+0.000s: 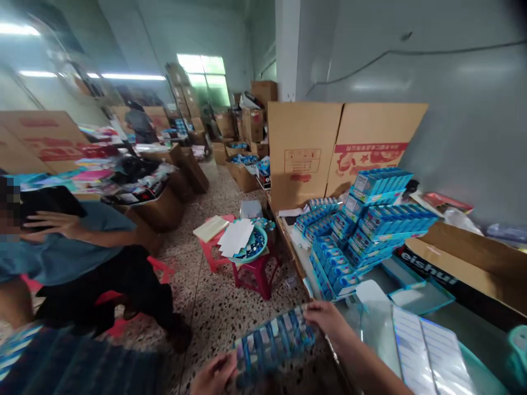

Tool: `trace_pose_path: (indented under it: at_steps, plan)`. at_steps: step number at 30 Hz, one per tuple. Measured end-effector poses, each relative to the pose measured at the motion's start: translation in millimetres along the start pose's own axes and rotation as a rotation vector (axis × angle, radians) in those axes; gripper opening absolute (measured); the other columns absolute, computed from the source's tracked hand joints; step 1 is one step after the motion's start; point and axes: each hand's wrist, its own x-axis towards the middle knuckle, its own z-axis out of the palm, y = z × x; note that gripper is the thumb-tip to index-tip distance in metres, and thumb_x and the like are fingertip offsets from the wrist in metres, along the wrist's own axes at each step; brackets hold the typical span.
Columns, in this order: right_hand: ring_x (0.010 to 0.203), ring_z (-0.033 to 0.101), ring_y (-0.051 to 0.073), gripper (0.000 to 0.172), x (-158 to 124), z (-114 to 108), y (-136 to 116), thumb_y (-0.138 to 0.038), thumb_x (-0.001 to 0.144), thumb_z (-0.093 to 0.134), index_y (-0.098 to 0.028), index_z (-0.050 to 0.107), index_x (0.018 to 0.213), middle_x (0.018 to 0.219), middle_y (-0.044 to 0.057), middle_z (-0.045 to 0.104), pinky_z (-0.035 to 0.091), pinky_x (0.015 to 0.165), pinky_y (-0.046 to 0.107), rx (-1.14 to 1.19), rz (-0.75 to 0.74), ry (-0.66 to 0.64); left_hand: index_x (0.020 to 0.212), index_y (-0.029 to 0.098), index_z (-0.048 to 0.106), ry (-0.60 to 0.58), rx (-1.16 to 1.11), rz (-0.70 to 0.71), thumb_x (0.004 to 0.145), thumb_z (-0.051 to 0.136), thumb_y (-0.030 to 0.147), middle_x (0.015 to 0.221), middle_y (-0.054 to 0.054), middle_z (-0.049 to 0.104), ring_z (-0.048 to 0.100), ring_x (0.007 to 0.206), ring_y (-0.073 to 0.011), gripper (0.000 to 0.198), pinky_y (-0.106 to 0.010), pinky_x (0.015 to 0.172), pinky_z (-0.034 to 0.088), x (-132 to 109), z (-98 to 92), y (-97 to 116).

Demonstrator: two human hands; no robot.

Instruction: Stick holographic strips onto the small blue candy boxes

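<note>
Between my two hands is a row of small blue packs [275, 341], tilted over the table's near edge and blurred by motion. My left hand [216, 374] grips its near left end. My right hand [327, 320] has its fingers closed on the far right end. To the right of the packs, stacks of blue boxes [362, 236] stand on the table [307, 258]. White-and-blue printed sheets or packs with a glossy surface [428, 348] lie near my right forearm.
A teal basin [261, 249] with white cards sits on a red stool [257, 280]. A seated person [82, 241] at left holds a dark tablet-like thing. An open carton [465, 274] stands at right, and a tall cardboard sheet [307, 153] behind the boxes. Dark blue packs [78, 362] lie lower left.
</note>
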Motion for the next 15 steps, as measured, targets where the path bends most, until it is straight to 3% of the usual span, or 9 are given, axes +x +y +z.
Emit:
trace_pose_path:
  at_steps: [8,15]
  plan:
    - [0.059,0.048,0.01,0.02,93.0,23.7,-93.4,-0.032,0.06,0.072,-0.013,0.068,0.066,0.059,-0.001,0.057,0.036,0.063,0.025,0.083,-0.03,0.109,0.08,0.016,0.075,0.054,-0.109,0.03,0.039,0.09,0.054,0.086,-0.009,0.076,0.071,0.083,-0.0261,0.058,-0.033,0.079,0.058,99.7,8.6,126.8]
    - [0.062,0.052,0.01,0.035,178.4,0.2,-173.5,-0.035,0.055,0.081,-0.01,0.072,0.077,0.063,0.001,0.062,0.039,0.064,0.024,0.234,-0.096,0.214,0.086,0.013,0.074,-0.021,-0.099,0.081,0.036,0.091,0.056,0.087,-0.01,0.075,0.07,0.079,-0.0249,0.068,-0.032,0.075,0.059,199.7,46.4,226.2]
